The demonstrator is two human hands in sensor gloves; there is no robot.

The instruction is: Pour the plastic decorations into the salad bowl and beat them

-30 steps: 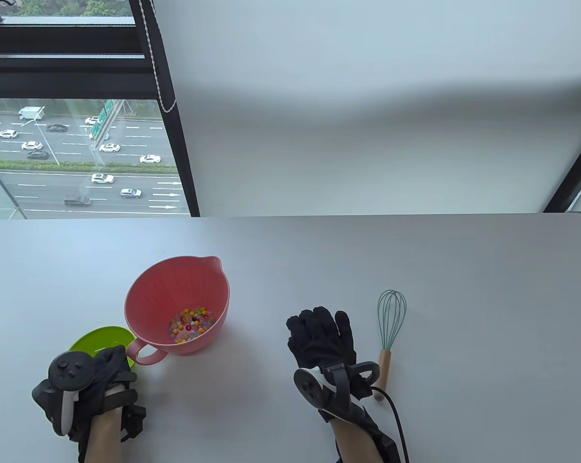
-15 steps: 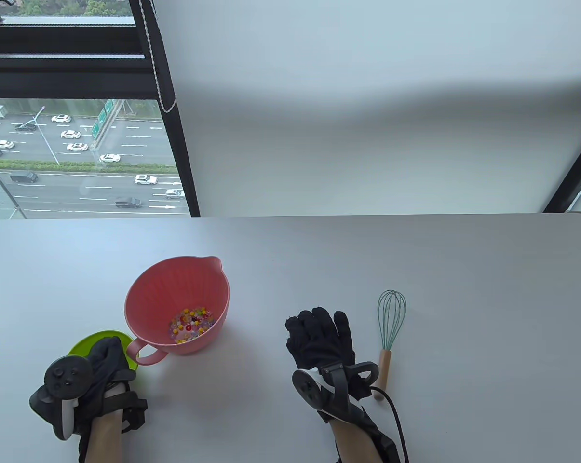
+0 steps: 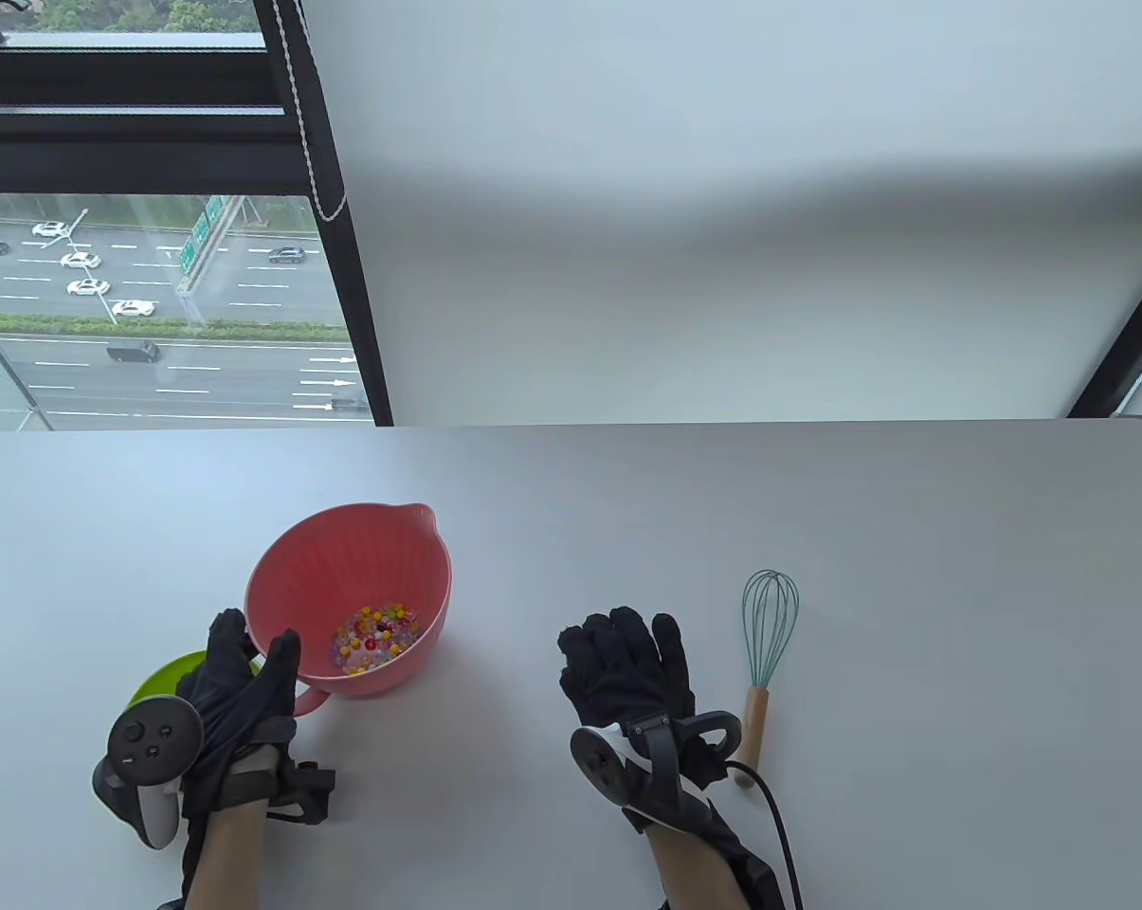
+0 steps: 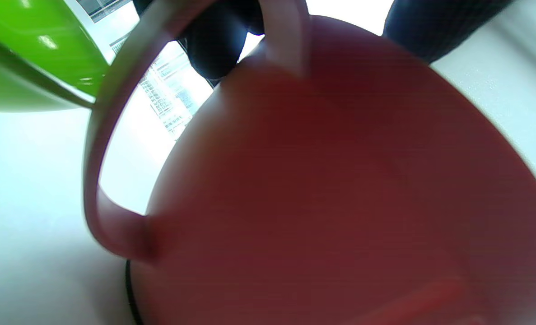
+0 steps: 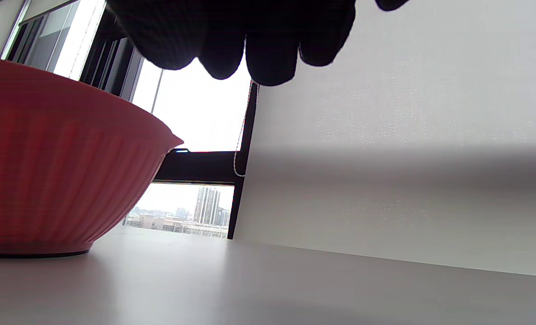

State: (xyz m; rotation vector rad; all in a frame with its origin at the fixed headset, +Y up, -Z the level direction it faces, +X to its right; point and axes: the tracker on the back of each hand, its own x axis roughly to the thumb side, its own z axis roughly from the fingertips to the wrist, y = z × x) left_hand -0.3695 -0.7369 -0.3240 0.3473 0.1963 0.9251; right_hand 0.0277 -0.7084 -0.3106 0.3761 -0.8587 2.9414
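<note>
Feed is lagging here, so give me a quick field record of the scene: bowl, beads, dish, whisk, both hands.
bowl: pink, upright on the table, handle toward the person
beads: already in the bowl's bottom
dish: green, beside the bowl's handle, partly hidden under the left hand
whisk: lying on the table right of the right hand, untouched
left hand: fingers straight, at the bowl's rim above the handle; no grip visible
right hand: flat and idle between bowl and whisk
stage: pouring looks done, beating not yet begun
</note>
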